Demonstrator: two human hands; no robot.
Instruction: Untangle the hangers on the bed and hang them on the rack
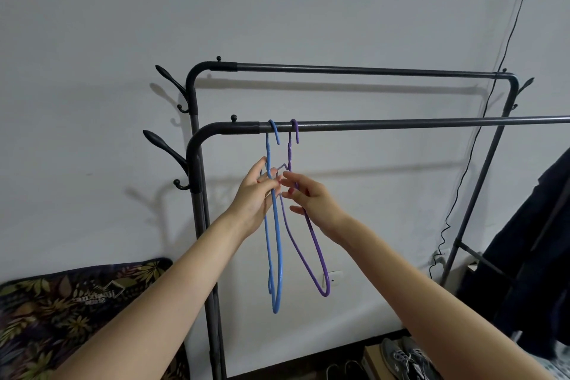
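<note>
Hangers on the front rail: two, one blue hanger [274,256] and one purple hanger [314,244]. Horizontal rails on the rack [401,124]: two. Side hooks at the rack's left end: two pairs. Hands: two. Grey sneakers [401,358] on the floor: one pair.
</note>
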